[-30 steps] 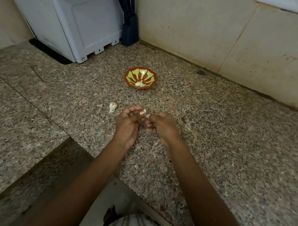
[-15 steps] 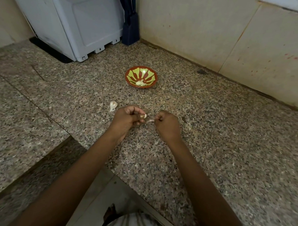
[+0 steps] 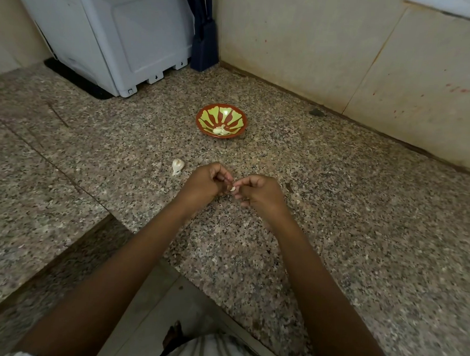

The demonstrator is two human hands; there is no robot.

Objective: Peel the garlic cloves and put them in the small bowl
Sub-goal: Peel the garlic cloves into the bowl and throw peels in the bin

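A small red bowl (image 3: 204, 114) with green petal marks stands on the granite counter, holding a few peeled garlic cloves (image 3: 220, 130). My left hand (image 3: 204, 183) and my right hand (image 3: 260, 193) meet just above the counter, nearer to me than the bowl. Between their fingertips is a pale garlic clove (image 3: 232, 188), pinched from both sides. An unpeeled piece of garlic (image 3: 177, 165) lies on the counter just left of my left hand.
The speckled granite counter (image 3: 361, 210) forms an L with a cut-out corner near my body. A grey-white appliance (image 3: 121, 33) and a dark blue holder (image 3: 204, 47) stand at the back left. Tiled walls close the back and right.
My hands, drawn apart half a second ago with a strip of skin stretched between them, have come back together on the clove. The bowl and the loose garlic have not moved.
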